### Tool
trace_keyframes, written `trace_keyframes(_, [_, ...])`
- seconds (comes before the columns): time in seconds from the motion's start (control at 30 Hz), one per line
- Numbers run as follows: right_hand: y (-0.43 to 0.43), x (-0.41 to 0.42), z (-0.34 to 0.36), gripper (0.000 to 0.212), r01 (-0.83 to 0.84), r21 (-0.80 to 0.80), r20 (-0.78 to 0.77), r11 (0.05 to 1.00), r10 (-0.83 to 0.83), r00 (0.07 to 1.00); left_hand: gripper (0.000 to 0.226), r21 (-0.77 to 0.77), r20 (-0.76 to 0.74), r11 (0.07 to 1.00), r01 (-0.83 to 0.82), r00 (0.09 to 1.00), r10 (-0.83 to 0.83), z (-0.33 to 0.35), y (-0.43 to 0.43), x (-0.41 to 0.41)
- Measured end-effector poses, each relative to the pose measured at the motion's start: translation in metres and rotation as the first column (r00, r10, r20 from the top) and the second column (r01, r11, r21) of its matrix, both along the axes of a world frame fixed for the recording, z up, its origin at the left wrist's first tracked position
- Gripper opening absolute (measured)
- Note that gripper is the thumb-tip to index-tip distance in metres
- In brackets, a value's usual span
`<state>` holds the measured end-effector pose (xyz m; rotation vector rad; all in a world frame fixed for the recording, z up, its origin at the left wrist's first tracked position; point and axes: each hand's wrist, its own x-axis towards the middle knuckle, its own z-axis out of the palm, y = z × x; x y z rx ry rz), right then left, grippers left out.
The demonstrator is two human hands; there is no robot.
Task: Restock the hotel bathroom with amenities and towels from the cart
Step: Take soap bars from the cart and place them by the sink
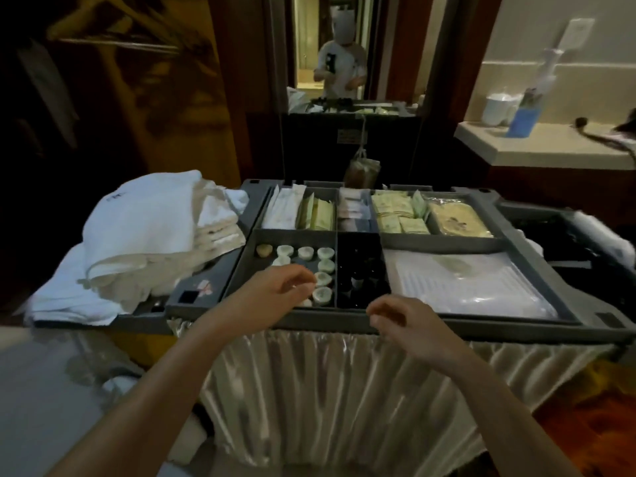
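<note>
A grey housekeeping cart tray (447, 323) stands in front of me, split into compartments. My left hand (275, 290) hovers over the compartment of small round white soaps (323, 266), fingers loosely curled, holding nothing that I can see. Over the tray's near rim my right hand (395, 318) hangs with its fingers loosely curled and empty. Dark small bottles (361, 280) fill the compartment between the hands. Folded white towels (144, 228) are piled on the cart's left end. Yellow-green sachets (395, 215) and wrapped packets (285, 208) fill the back compartments.
A clear plastic pack (464, 284) lies in the tray's right compartment. A shiny fabric skirt (327, 390) hangs below the cart. Beyond it are a mirror (337, 46) and, at right, a counter (537, 146) with a white cup and a blue bottle.
</note>
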<state>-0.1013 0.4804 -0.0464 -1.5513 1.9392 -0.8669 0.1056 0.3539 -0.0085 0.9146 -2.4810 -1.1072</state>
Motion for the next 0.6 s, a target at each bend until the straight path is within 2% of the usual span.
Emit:
trace_keyframes(0.23, [-0.073, -0.019, -0.005, 0.015, -0.101, 0.027, -0.033, 0.995, 0.101, 0.994, 0.022, -0.012, 0.089, 0.985, -0.174, 0.981, 0.174, -0.016, -0.065, 0.004])
trace_keyframes(0.43, [-0.141, -0.017, -0.019, 0.015, -0.120, 0.089, -0.110, 0.989, 0.129, 0.986, 0.023, -0.037, 0.128, 0.987, -0.159, 0.978, 0.163, -0.035, -0.140, 0.004])
trace_keyframes(0.6, [-0.193, -0.005, -0.032, 0.024, -0.113, 0.122, -0.217, 0.986, 0.137, 0.967, 0.019, 0.020, 0.105, 0.989, -0.147, 0.984, 0.144, -0.054, -0.193, -0.004])
